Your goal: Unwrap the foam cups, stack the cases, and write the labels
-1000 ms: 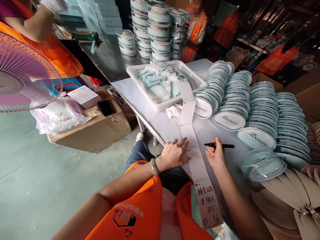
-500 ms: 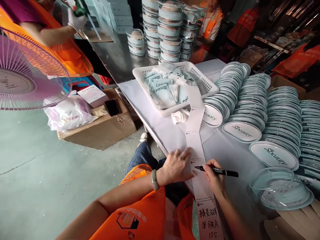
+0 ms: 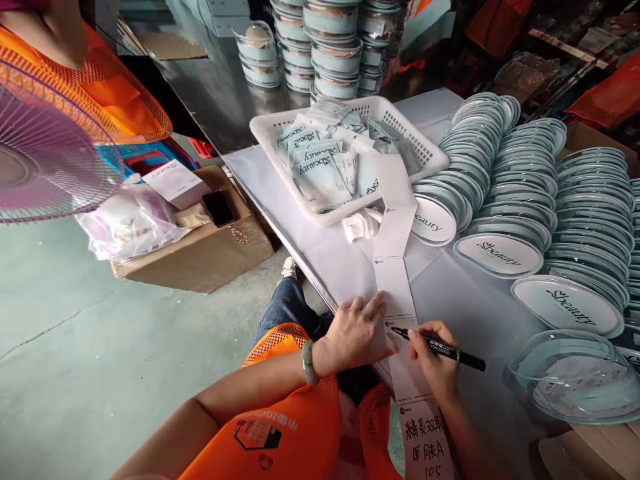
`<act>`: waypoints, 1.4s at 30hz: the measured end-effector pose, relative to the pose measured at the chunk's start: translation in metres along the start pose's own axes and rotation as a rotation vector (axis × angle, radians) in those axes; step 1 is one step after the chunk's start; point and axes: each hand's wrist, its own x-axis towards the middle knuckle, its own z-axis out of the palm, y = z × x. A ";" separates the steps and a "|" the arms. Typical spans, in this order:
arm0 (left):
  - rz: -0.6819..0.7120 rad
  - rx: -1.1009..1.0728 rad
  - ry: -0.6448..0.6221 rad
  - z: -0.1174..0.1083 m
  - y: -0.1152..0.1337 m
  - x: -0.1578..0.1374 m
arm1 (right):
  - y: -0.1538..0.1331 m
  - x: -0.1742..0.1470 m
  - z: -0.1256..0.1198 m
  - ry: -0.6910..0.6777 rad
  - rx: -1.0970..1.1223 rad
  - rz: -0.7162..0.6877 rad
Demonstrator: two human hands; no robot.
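My right hand [image 3: 434, 353] grips a black marker pen [image 3: 460, 355], its tip at the upper part of a blank white label. That label belongs to a long strip of labels [image 3: 393, 287] running from the basket down over the table edge toward me. Dark handwriting covers the lowest label [image 3: 425, 443], with "105" on its bottom line. My left hand [image 3: 353, 330] lies on the strip's left side, fingers stretched out, with nothing held. A pale bangle circles the left wrist.
A white basket [image 3: 430, 157] of printed sachets stands beyond my hands. Rows of oval "beauty" lids [image 3: 505, 257] lean at right, near a clear plastic lid [image 3: 575, 377]. Stacked tubs [image 3: 335, 60] stand behind. A purple fan [image 3: 50, 147] and carton [image 3: 200, 267] are left, near another person's orange vest [image 3: 95, 93].
The view has shifted slightly. My right hand keeps the marker near the label's upper part, its back end now tilted lower. The other person's gloved hand has left the view.
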 end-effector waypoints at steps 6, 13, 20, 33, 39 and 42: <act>0.012 0.000 0.008 0.002 -0.002 -0.001 | 0.003 0.002 -0.005 -0.012 -0.166 -0.150; 0.014 0.000 0.014 0.001 -0.003 0.000 | 0.003 0.002 0.000 0.046 -0.262 -0.379; 0.015 0.014 0.022 0.001 -0.002 -0.001 | 0.000 0.003 0.001 0.012 -0.330 -0.528; 0.010 0.024 0.029 0.000 0.000 -0.002 | -0.004 0.002 0.000 -0.011 -0.339 -0.490; 0.019 0.030 0.016 -0.003 0.000 -0.002 | -0.004 0.002 0.000 0.014 -0.298 -0.469; 0.019 0.021 0.014 -0.003 0.000 -0.002 | -0.002 0.002 -0.001 -0.006 -0.300 -0.466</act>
